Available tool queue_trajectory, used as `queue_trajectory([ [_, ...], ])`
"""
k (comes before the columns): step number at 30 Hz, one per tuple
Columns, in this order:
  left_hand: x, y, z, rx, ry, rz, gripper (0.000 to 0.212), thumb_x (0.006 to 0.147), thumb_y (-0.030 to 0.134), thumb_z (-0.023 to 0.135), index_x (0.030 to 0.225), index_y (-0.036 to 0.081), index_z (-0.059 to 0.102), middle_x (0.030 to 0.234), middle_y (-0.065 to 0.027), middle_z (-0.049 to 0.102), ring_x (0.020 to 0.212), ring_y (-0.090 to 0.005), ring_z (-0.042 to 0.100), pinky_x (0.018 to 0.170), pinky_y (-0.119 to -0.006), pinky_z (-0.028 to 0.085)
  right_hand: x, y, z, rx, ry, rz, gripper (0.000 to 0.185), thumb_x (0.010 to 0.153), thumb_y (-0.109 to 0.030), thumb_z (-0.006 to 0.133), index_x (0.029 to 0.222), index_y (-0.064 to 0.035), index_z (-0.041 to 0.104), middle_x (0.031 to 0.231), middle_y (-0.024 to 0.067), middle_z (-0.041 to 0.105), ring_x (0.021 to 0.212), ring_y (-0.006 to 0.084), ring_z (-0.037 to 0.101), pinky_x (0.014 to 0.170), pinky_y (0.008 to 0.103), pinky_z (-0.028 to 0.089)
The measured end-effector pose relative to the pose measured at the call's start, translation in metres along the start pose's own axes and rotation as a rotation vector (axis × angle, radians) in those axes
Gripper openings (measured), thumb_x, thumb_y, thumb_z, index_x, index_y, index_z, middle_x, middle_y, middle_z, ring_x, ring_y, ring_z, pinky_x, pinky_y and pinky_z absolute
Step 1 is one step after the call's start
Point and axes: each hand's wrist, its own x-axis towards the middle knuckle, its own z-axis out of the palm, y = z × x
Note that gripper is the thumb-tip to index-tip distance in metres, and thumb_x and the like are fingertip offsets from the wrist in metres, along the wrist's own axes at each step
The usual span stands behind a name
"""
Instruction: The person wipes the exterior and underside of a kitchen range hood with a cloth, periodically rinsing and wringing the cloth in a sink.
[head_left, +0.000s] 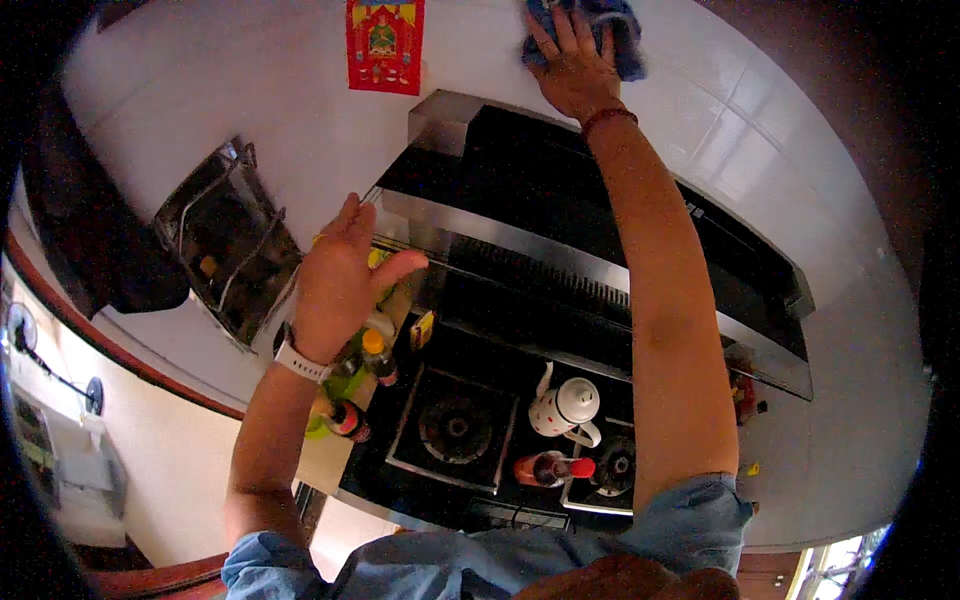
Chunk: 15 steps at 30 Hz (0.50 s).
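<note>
My right hand (576, 71) is raised above the range hood (525, 157), its spread fingers pressing a dark blue cloth (626, 37) to the white tiled wall (480, 45). A dark red bracelet circles that wrist. My left hand (337, 281), with a pale watch band on the wrist, is held up with its thumb apart at the hood's left end and holds nothing; whether it touches the hood I cannot tell. A red printed picture (385, 46) hangs on the wall left of the cloth.
Below the hood, a white spotted teapot (564, 409) and a red-capped bottle (551, 469) stand on the black gas stove (456, 427). Bottles (379, 356) line the counter at its left. A wire-framed rack (232, 240) is at the left wall. A standing fan (56, 360) is far left.
</note>
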Motion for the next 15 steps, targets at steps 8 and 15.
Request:
queue_trajectory([
  [8, 0.008, -0.003, -0.010, -0.039, -0.052, -0.046, 0.079, 0.078, 0.053, 0.065, 0.119, -0.014, 0.050, 0.127, -0.0343, 0.047, 0.113, -0.0459, 0.052, 0.098, -0.045, 0.042, -0.060, 0.160, -0.004, -0.134, 0.366, 0.176, 0.073, 0.082, -0.034, 0.065, 0.145, -0.0196, 0.031, 0.141, 0.0261, 0.037, 0.121, 0.0456, 0.046, 0.102, 0.0498, 0.035],
  [15, 0.012, -0.011, -0.009, -0.028, -0.093, -0.050, 0.080, 0.078, 0.054, 0.064, 0.120, -0.013, 0.051, 0.130, -0.0341, 0.045, 0.113, -0.0462, 0.051, 0.099, -0.045, 0.042, -0.030, 0.191, 0.017, -0.541, 0.536, 1.022, 0.069, 0.073, -0.066, 0.062, 0.123, -0.0192, 0.048, 0.121, 0.0202, 0.045, 0.109, 0.0406, 0.047, 0.075, 0.0570, 0.049],
])
